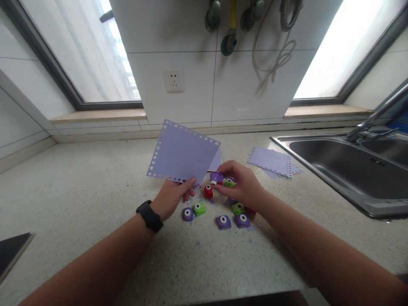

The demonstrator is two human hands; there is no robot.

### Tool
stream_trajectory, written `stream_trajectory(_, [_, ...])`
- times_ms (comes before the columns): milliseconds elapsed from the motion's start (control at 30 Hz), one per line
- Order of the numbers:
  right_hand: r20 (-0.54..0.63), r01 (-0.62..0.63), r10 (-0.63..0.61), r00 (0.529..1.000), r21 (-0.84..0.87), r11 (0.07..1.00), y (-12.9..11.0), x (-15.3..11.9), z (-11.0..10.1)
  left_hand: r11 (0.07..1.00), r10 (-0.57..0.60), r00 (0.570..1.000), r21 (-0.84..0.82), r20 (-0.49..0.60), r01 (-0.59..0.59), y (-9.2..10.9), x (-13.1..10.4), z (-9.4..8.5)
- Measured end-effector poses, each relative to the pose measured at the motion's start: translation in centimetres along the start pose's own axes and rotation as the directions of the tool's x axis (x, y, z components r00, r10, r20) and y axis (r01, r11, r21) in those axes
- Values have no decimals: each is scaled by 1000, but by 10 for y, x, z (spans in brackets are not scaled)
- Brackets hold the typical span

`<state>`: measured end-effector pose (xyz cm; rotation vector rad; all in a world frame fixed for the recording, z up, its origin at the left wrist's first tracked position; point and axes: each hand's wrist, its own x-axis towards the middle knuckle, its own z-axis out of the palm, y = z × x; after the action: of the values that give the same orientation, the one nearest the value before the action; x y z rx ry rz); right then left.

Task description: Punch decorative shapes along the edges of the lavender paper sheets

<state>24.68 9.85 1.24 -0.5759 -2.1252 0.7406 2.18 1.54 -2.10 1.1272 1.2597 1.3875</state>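
Observation:
My left hand [174, 194] grips the lower edge of a purple sheet of paper [185, 153], its thumb on the front. Small shapes are punched along the sheet's edges, and it is tilted above the counter. Between thumb and fingers, my right hand [239, 180] holds a purple craft punch [216, 177] just right of the sheet's lower corner. A red punch [208, 191] stands below it. Nearer me lie a green punch [199, 208] and a purple punch [188, 213] side by side. Several more purple and green punches sit under and in front of my right hand, some partly hidden.
Punched purple sheets [270, 160] lie stacked at the right, beside a metal sink [331, 170] with a faucet [366, 123]. Small paper scraps dot the speckled counter [95, 187]. A dark flat object [14, 250] is at the left edge.

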Motion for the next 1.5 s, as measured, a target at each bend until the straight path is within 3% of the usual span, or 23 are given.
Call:
stream_trajectory(400, [93, -290, 275, 957, 353, 890, -4, 0, 10, 991, 24, 1000, 132, -6, -23, 12, -5, 5])
stream_trajectory(700, [127, -363, 354, 927, 549, 753, -12, 4, 11, 989, -4, 999, 147, 34, -1, 11, -7, 5])
stream_trajectory(933, [212, -422, 372, 904, 592, 687, -19, 6, 10, 984, -27, 996, 176, 85, 12, 12, -9, 5])
stream_trajectory(1500, [413, -544, 364, 835, 523, 656, -24, 4, 12, 971, -43, 995, 238, 92, 20, 13, -11, 7])
